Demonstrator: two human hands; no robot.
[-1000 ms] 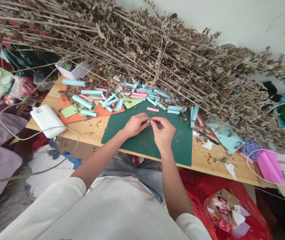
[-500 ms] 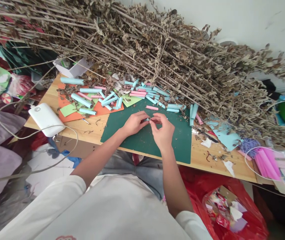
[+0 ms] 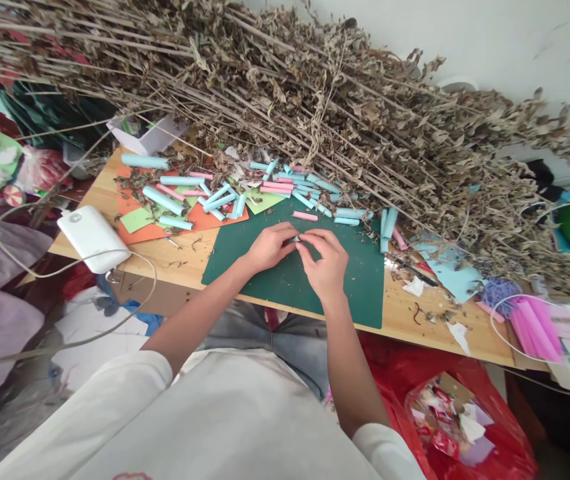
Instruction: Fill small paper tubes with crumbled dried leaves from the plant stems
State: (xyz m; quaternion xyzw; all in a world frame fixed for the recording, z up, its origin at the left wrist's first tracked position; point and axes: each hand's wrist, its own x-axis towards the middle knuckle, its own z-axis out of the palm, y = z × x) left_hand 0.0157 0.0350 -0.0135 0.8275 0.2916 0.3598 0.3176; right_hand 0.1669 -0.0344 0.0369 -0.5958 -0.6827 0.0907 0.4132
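Note:
My left hand (image 3: 271, 248) is closed on a small light-blue paper roll (image 3: 295, 239), most of it hidden by the fingers. From the other side, my right hand (image 3: 325, 261) pinches at the roll's end with thumb and forefinger. Both hands meet over the dark green cutting mat (image 3: 355, 287). Just beyond them on the mat lies a pink paper roll (image 3: 305, 216). Further back, several blue paper rolls (image 3: 219, 202) and pink ones are scattered among dry leaf crumbs.
Dried leafy stalks (image 3: 275, 87) are heaped across the back of the wooden table (image 3: 175, 260). A white power bank (image 3: 93, 239) with a cable sits at the left edge. On the right are blue paper (image 3: 457, 273) and purple shreds (image 3: 499, 295). Below hangs a red bag (image 3: 389, 373) of scraps.
My right fingertips have shifted slightly left at the roll's end. My left hand keeps its hold, and the rest looks unmoved.

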